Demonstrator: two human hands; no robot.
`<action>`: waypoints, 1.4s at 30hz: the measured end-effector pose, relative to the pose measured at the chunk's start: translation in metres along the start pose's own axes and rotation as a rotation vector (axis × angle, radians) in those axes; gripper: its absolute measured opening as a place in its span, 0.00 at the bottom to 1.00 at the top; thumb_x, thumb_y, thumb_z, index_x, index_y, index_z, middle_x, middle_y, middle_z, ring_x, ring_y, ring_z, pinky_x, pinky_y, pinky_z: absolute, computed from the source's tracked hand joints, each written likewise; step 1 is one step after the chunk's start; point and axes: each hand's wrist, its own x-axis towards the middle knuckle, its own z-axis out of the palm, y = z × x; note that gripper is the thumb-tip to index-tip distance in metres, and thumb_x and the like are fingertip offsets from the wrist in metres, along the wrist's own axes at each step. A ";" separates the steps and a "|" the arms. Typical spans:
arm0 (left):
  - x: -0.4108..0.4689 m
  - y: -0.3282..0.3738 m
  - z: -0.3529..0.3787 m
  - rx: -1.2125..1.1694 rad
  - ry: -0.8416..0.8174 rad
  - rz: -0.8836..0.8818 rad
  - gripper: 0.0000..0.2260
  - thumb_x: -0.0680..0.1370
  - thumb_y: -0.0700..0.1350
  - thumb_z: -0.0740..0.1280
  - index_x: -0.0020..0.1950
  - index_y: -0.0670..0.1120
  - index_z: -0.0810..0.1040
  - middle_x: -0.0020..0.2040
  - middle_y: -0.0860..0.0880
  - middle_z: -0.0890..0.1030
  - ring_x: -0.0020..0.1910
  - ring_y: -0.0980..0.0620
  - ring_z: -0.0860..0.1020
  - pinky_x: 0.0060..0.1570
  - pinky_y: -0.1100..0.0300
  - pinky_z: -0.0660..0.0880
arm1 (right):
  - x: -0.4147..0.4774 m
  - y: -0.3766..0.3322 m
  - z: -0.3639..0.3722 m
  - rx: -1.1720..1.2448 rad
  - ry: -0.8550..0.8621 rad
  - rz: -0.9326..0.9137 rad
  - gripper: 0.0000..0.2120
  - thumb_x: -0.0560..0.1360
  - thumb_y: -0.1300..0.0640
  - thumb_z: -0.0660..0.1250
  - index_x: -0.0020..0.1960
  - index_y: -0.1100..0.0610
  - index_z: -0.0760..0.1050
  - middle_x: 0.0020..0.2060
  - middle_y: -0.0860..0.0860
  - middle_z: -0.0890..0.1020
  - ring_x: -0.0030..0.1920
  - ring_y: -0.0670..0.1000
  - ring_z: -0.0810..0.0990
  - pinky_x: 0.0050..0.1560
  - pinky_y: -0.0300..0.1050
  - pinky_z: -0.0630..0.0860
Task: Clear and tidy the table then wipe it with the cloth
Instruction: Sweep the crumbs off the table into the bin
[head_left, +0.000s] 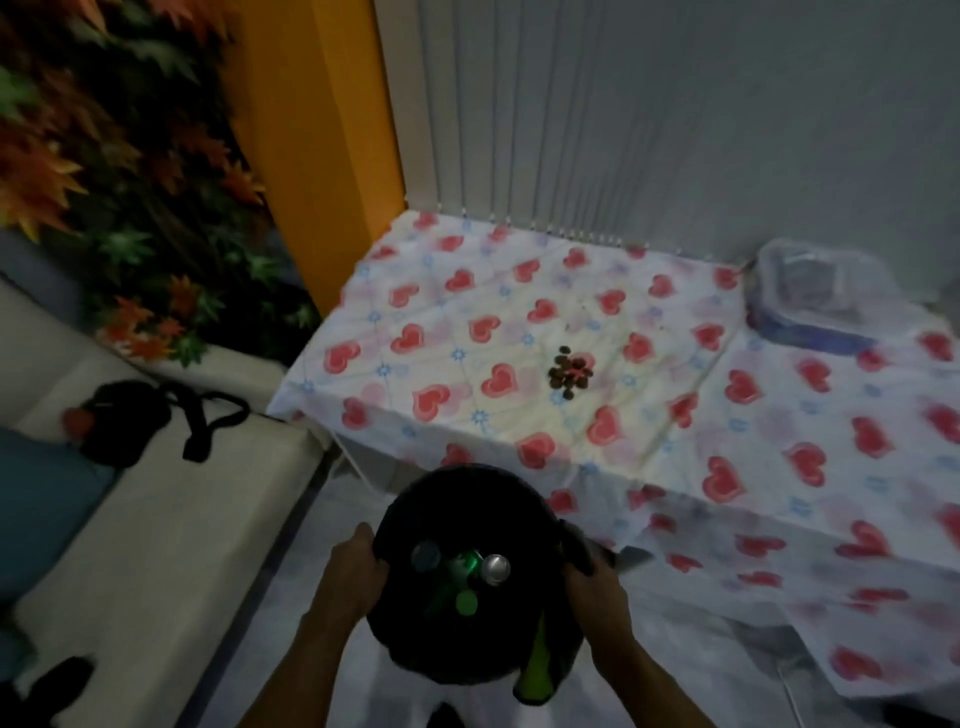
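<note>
I hold a round black bin (457, 499) in front of the table, below its near edge. My left hand (358, 561) grips the bin's left rim and my right hand (592, 577) grips its right rim. Inside the bin lie cans and green bottles (467, 566). A green bottle (535, 670) sticks out at the bin's lower right. The table (457, 291) wears a white cloth with red hearts. A small heap of dark crumbs (570, 373) sits near the table's middle. No wiping cloth is in view.
A clear plastic container (815, 291) stands at the table's far right. A second heart-covered surface (831, 467) adjoins on the right. A white bench (156, 519) with a black bag (124, 421) lies to the left. An orange pillar (311, 156) and artificial leaves (104, 156) stand behind.
</note>
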 end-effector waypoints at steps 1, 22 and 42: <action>-0.004 0.007 -0.001 -0.001 0.002 0.023 0.05 0.80 0.37 0.63 0.46 0.43 0.68 0.38 0.45 0.78 0.35 0.48 0.77 0.36 0.53 0.76 | -0.004 -0.007 -0.009 -0.006 0.006 -0.020 0.10 0.80 0.47 0.59 0.49 0.49 0.77 0.43 0.47 0.83 0.44 0.49 0.81 0.48 0.49 0.78; -0.024 0.102 0.013 0.077 -0.018 0.046 0.32 0.75 0.49 0.59 0.80 0.52 0.59 0.67 0.36 0.77 0.63 0.35 0.76 0.62 0.48 0.74 | 0.013 -0.030 -0.138 -0.216 -0.020 -0.185 0.08 0.77 0.54 0.60 0.48 0.54 0.77 0.40 0.53 0.84 0.40 0.52 0.82 0.44 0.52 0.81; 0.091 0.116 -0.026 0.209 -0.479 0.218 0.33 0.78 0.36 0.67 0.80 0.50 0.57 0.72 0.46 0.72 0.60 0.53 0.76 0.55 0.71 0.66 | 0.190 -0.205 -0.122 -0.500 0.286 -0.487 0.25 0.79 0.53 0.61 0.75 0.51 0.65 0.62 0.63 0.77 0.58 0.64 0.78 0.54 0.52 0.77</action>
